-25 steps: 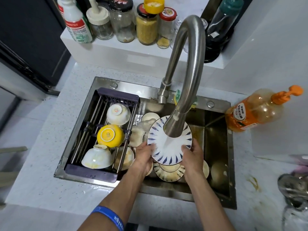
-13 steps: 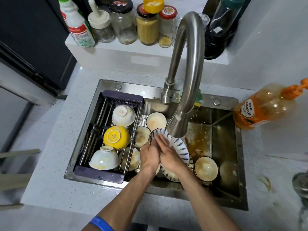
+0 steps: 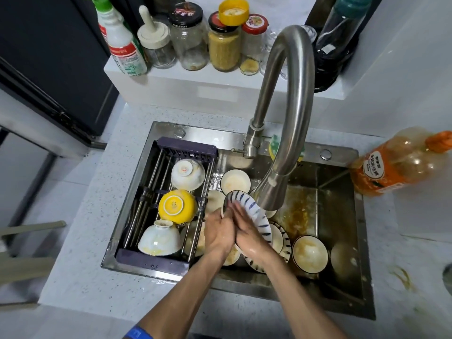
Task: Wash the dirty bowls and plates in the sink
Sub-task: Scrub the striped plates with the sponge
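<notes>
From the head camera, the striped plate point(image 3: 253, 212) stands tilted on edge over the middle of the sink point(image 3: 342, 293), just under and left of the tap point(image 3: 285, 133) spout. The left hand point(image 3: 218, 232) grasps the plate's left rim, fingers curled round the edge. The right hand point(image 3: 247, 230) lies flat on the plate's face with fingers straight and blurred, holding nothing, probably rubbing. Both hands touch the plate; its face slants up toward the right, so the rubbing hand works from the near side, and a rinse would mean tipping the plate further toward the spout, which is very near its upper rim.

The plate is glazed white ceramic with blue strokes, wet and likely slippery. Below it lies a second striped plate point(image 3: 281, 241), and beside that a round bowl point(image 3: 309, 253) smeared yellow. The sink is brushed steel, stained brown on its floor. At left a dark rack point(image 3: 151, 260) with metal bars holds an upturned yellow bowl point(image 3: 177, 206) and two upturned white bowls, smooth and round.
</notes>
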The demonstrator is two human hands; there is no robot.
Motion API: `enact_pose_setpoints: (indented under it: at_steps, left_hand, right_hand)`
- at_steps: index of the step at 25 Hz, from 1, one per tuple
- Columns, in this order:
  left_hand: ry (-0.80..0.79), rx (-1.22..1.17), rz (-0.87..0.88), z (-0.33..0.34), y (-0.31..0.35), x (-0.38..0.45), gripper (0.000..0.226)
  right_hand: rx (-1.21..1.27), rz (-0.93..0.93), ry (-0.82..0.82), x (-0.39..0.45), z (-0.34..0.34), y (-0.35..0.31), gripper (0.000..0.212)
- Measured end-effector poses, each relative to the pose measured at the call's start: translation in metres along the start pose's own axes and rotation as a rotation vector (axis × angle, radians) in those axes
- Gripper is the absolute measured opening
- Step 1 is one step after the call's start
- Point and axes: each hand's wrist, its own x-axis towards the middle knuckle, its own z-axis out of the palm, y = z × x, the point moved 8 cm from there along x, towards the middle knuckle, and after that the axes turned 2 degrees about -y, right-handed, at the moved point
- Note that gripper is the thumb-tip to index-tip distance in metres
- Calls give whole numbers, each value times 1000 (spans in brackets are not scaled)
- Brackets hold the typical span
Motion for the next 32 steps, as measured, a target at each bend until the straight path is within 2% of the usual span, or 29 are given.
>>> enact_pose_setpoints:
  at_steps: [1, 3, 4, 6, 7, 9, 10, 12, 13, 15, 16, 18, 19, 21, 22, 24, 25, 26, 28, 29, 30, 32]
  left_hand:
    - [-15, -10, 1, 0, 2, -2, 24]
    - [-19, -77, -17, -3, 0, 1, 34]
    - [-15, -73, -5, -6, 3, 4, 41]
    - [-19, 35, 11, -6, 12, 2, 40]
    - [-20, 67, 24, -4, 16, -1, 39]
    - [-29, 48, 39, -1, 18, -8, 37]
    - [-36, 55, 56, 2, 19, -9, 33]
    - [-44, 47, 78, 4, 23, -9, 22]
    - [-44, 26, 79, 4, 25, -10, 22]
    - [-51, -3, 76, 5, 26, -10, 19]
    - [-50, 8, 84, 6, 25, -9, 17]
    - [-54, 39, 94, 9, 23, -4, 22]
    - [-59, 16, 104, 11, 22, -3, 23]
    - [-69, -12, 107, 13, 21, -4, 24]
    - [-66, 15, 110, 12, 21, -5, 23]
    - [-52, 35, 114, 8, 19, -3, 22]
    - [-46, -15, 91, 6, 14, -4, 21]
    - [-34, -85, 50, 3, 10, -7, 20]
    - [-27, -199, -51, -4, 1, -8, 19]
    - [-42, -244, -83, -5, -5, -4, 27]
    - [-74, -280, -107, -5, -10, 0, 34]
    - [-176, -340, -162, 4, -24, 7, 41]
  right_hand:
    - [29, 29, 65, 3, -9, -3, 53]
    - [-77, 143, 170, 1, -20, 3, 49]
    - [-107, 124, 140, -1, -17, 4, 50]
    - [-39, 11, 54, -5, -5, -2, 51]
    - [20, 26, 82, -5, -7, -1, 49]
    - [-17, 141, 166, -4, -18, 5, 52]
    - [-53, 137, 136, -3, -17, 4, 53]
    - [-63, 11, 65, -5, -13, -7, 52]
    - [-35, -7, 92, -5, -16, -8, 52]
    - [20, 96, 204, -7, -30, 0, 58]
    - [4, 118, 194, -8, -30, 1, 59]
    - [-33, 4, 89, -8, -22, -10, 51]
    - [-23, -14, 99, -8, -24, -9, 51]
    - [-17, 47, 243, -11, -39, -3, 54]
    - [-27, 56, 246, -12, -40, -5, 55]
    - [-85, -1, 51, -12, -23, -17, 52]
    - [-122, 5, 14, -12, -21, -17, 51]
    - [-198, 25, 87, -9, -32, -11, 49]
    - [-389, 166, 372, -21, -63, 8, 46]
    - [-396, 221, 478, -28, -73, 19, 44]
    - [-272, 264, 542, -34, -77, 30, 42]
    - [255, 374, 576, -46, -79, 47, 24]
